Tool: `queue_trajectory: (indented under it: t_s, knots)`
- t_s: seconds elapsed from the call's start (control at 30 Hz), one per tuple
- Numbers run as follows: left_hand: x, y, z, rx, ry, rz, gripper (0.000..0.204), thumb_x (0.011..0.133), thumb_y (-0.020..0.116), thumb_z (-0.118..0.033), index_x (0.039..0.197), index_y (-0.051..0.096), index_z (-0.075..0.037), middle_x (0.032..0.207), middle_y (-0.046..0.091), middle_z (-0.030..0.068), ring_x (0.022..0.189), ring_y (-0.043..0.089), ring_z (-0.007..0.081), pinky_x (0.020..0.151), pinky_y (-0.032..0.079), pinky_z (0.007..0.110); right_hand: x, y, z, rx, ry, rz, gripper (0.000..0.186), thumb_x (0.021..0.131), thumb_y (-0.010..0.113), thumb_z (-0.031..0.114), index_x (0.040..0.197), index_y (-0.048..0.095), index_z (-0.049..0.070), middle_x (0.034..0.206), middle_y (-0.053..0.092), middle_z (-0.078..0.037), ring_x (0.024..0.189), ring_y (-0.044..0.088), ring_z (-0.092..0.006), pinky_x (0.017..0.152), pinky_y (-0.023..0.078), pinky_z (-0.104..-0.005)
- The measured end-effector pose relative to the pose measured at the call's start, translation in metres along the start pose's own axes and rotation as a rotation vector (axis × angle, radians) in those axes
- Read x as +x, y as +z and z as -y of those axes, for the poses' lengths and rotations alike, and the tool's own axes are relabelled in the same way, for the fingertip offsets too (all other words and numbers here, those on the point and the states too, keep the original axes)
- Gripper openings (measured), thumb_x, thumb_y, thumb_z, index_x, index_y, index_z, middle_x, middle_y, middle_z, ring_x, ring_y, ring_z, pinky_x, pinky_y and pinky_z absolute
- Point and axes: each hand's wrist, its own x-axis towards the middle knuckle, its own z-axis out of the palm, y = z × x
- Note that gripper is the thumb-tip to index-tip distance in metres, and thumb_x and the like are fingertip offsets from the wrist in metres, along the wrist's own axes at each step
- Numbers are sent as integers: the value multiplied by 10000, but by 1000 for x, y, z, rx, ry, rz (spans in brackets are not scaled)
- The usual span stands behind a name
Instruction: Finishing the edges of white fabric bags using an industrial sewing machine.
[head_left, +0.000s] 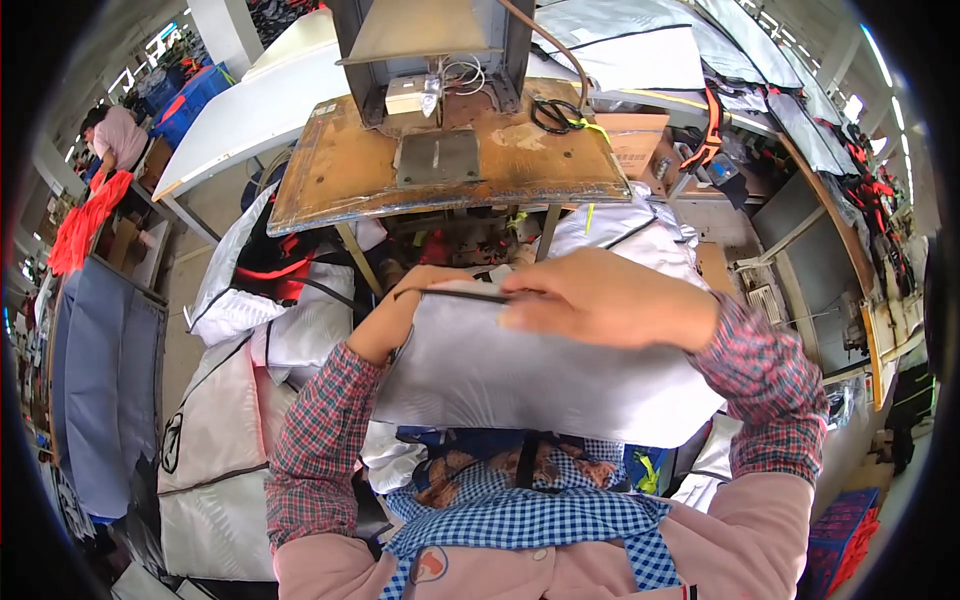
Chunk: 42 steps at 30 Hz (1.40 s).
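Here both hands held a grey fabric panel (530,375) up in front of the person's chest. The right hand (600,298) lay bent over the top edge, fingers pointing left, its grip closed on the panel's dark trim. The left hand (400,305) was partly hidden behind the same edge, with its grip closed on the panel's top left corner. Both forearms in checked sleeves came up from below, elbows out wide. Just beyond the two grips stood a worn wooden surface (340,170) with a metal plate (438,158) and black scissors (555,113) on it. Left of the left grip, more pale fabric pieces (225,420) lay piled up.
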Motion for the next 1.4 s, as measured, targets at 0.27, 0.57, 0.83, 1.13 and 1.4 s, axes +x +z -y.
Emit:
queue_trajectory:
  t_s: [0.27, 0.57, 0.83, 1.13, 1.4]
  knots:
    - [43, 13, -41, -412, -277, 123, 377, 881, 624, -137, 1219, 575, 22, 1144, 642, 86, 1017, 583, 141, 900, 461, 288, -13, 40, -59, -572, 9, -798, 226, 899, 623, 230, 871, 524, 29, 729, 596, -136, 649, 615, -303, 559, 477, -402]
    - [69, -37, -47, -615, -470, -164, 411, 886, 613, -118, 1278, 560, -8, 1107, 647, 70, 985, 608, 111, 888, 478, 251, 34, 12, -95, -461, 13, -819, 286, 932, 579, 278, 801, 540, 26, 618, 568, -198, 587, 579, -396, 511, 451, -469]
    - [105, -61, -18, -261, -480, -245, 350, 936, 607, -373, 986, 641, -28, 850, 651, 23, 749, 611, 86, 667, 510, 234, 63, -22, -98, -391, 126, -739, 354, 952, 515, 350, 833, 612, 31, 710, 628, -221, 697, 618, -426, 642, 488, -519]
    - [143, -81, 26, -583, -667, -298, 180, 906, 603, -285, 827, 594, -123, 752, 585, -29, 672, 537, 87, 624, 442, 244, 98, -50, -126, -374, 62, -733, 372, 949, 510, 347, 831, 624, 13, 788, 634, -232, 776, 611, -424, 710, 482, -501]
    - [163, -92, 60, -732, -711, -389, 140, 894, 611, -233, 801, 610, -129, 723, 604, -28, 649, 537, 94, 618, 444, 242, 120, -65, -134, -387, 23, -739, 342, 944, 539, 312, 829, 601, -3, 799, 620, -227, 781, 587, -422, 686, 461, -473]
